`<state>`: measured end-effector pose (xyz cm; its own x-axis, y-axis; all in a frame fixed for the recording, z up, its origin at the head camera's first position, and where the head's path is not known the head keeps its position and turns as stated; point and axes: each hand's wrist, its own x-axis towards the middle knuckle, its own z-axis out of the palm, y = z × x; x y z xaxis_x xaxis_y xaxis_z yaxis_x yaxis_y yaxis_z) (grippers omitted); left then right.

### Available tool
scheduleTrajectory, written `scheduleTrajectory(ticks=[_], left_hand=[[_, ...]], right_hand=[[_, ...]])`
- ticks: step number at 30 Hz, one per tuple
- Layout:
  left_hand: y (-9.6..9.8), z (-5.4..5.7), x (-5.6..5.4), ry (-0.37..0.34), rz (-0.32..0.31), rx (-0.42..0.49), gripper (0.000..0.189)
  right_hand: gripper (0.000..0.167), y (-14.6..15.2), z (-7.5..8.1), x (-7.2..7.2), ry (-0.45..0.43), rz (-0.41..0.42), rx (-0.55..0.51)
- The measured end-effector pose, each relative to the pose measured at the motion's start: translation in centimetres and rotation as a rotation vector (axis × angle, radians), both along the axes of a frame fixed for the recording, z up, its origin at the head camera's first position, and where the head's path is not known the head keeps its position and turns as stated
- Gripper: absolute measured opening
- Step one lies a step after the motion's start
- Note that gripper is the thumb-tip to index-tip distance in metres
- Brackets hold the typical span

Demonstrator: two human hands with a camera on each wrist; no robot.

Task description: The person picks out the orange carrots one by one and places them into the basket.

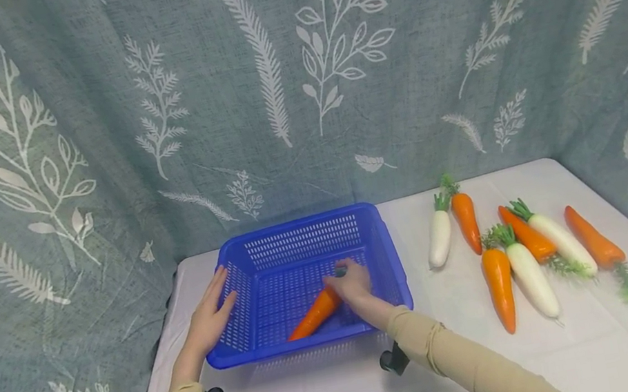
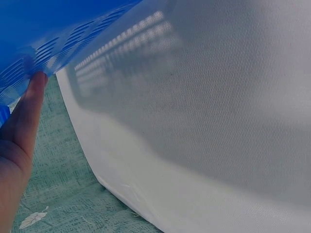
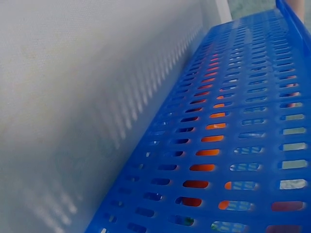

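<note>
A blue plastic basket (image 1: 315,343) with slotted walls sits on the table. Inside it lies an orange carrot (image 1: 317,311), its tip toward the front left. My right hand (image 1: 356,281) reaches in and holds the carrot by its green top end. Through the wall slots, the right wrist view shows orange strips of the carrot (image 3: 208,152). At the basket's left rim rests my left hand (image 1: 210,319), fingers stretched along the edge. In the left wrist view, a digit of that hand (image 2: 24,126) touches the outside of the slotted wall.
On the right of the white-covered table (image 1: 624,344) lie several carrots (image 1: 500,289) and three white radishes (image 1: 532,280) with green tops. A patterned curtain (image 1: 282,89) hangs behind the table and down both sides.
</note>
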<state>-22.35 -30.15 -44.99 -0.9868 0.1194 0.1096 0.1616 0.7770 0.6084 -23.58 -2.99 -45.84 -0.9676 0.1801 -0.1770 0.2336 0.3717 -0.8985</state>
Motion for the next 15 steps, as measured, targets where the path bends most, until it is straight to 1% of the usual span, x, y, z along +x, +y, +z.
scheduleTrajectory(ticks=[6, 15], left_hand=[[-0.14, -0.18, -0.13, -0.001, -0.002, 0.005, 0.055], [-0.10, 0.07, -0.10, -0.006, 0.001, -0.004, 0.055]], right_hand=[[0.042, 0.00, -0.02, -0.17, 0.022, -0.011, -0.022], [0.042, -0.13, 0.04, -0.15, 0.076, -0.020, -0.042]])
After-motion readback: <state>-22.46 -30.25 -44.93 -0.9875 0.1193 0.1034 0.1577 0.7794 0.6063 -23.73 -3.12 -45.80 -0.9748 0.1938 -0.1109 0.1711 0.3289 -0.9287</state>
